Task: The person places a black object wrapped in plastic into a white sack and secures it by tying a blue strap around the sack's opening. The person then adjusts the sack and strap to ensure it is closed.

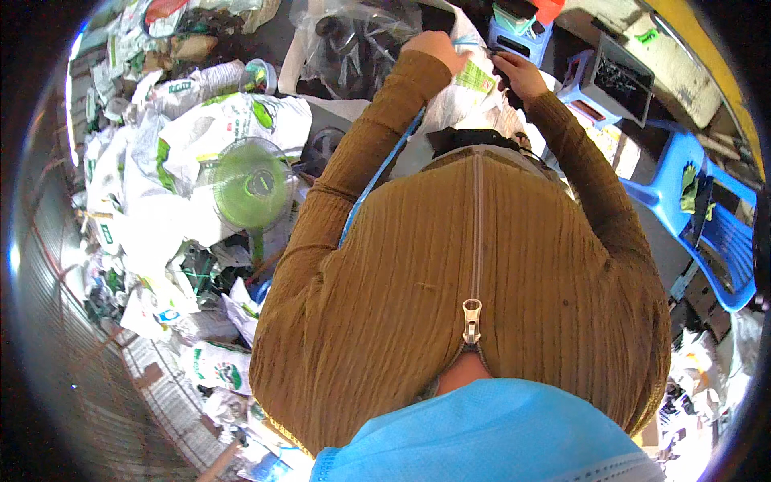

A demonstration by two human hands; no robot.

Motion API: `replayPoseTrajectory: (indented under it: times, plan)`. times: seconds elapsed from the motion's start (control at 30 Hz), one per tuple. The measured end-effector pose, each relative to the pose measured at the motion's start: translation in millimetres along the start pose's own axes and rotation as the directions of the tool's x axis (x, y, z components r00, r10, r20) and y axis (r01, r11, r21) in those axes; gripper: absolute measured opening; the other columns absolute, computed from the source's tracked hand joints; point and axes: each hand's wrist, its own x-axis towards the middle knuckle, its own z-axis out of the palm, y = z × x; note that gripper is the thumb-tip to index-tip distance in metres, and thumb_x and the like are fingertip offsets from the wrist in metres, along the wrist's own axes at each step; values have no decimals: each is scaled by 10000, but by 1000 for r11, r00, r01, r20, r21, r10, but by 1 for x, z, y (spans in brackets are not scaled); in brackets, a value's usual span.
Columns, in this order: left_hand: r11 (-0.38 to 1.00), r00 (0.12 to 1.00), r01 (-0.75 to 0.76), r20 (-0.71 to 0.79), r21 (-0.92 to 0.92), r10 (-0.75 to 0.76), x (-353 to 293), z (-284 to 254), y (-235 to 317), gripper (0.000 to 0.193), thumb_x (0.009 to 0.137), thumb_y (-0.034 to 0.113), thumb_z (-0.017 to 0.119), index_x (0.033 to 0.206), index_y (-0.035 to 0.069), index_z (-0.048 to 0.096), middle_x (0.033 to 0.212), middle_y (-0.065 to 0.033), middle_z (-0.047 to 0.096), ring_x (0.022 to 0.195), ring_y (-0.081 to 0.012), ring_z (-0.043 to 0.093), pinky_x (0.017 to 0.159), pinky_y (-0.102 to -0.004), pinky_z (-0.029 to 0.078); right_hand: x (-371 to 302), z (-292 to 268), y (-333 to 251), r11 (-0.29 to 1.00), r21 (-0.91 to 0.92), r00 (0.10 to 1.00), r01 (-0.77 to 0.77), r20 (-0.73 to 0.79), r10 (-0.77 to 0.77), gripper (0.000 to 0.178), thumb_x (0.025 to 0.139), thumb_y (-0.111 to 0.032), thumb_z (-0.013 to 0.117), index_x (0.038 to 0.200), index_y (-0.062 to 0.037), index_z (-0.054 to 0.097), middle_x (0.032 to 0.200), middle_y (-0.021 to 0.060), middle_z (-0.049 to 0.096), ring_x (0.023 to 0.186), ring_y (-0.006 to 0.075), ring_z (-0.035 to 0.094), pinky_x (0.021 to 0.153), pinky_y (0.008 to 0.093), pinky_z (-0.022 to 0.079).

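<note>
My left hand (434, 50) is at the top middle, fingers curled, beside a clear plastic bag (357, 48) with dark things in it. What it grips, if anything, is hidden. My right hand (524, 76) is a little to its right, closed on a small dark piece (502, 79) that I cannot identify. Between and below my hands lies a white woven sack (470, 92) with a green-yellow print. Its lower part runs down in front of my body, near a black bundle (474, 140).
At the left stands a fan (253, 185) with a green hub amid piled white printed sacks (217, 132). To the right are a blue plastic chair (715, 233) with gloves on it, a black tray (622, 80) of small dark pieces and a blue stool (520, 40) bearing containers.
</note>
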Motion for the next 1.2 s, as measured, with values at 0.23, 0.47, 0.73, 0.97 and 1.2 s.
replayPoseTrajectory:
  times: [0.23,0.47,0.73,0.97,1.2]
  plan:
    - [1000,998,-23,-52,-8,23,26,12,-23,465,750,426,563,813,-28,642,810,-245,611,797,-394,591,747,-445,464,37,2,8,940,-330,996,86,27,-81,310,860,-296,530,1038,-51,595,678,17,568,433,91,491,394,236,409]
    - [999,988,-42,-150,22,45,42,15,-16,480,733,441,589,787,-34,638,750,-245,605,750,-390,595,695,-446,469,54,9,6,854,-478,975,206,29,-219,292,861,-291,527,982,-39,615,659,13,569,548,86,491,521,255,428]
    - [1000,989,-10,-146,4,11,36,13,-9,457,737,420,588,762,-35,621,729,-246,594,734,-405,583,677,-458,459,62,17,5,748,-602,944,280,29,-330,312,845,-299,537,987,-34,619,797,110,644,689,199,612,659,310,485]
    - [999,986,-45,-160,-2,44,36,16,-5,392,751,355,593,734,-35,629,733,-247,600,729,-395,596,685,-448,477,66,23,-7,662,-681,938,313,112,-329,332,836,-314,514,1014,-55,620,896,145,644,788,289,620,736,364,484]
    - [997,978,-71,-197,-10,68,43,20,-11,393,731,367,619,738,-26,629,723,-246,597,722,-394,595,664,-439,477,78,29,-4,643,-705,947,299,137,-290,318,831,-302,504,1006,-66,627,911,151,641,818,303,614,756,376,477]
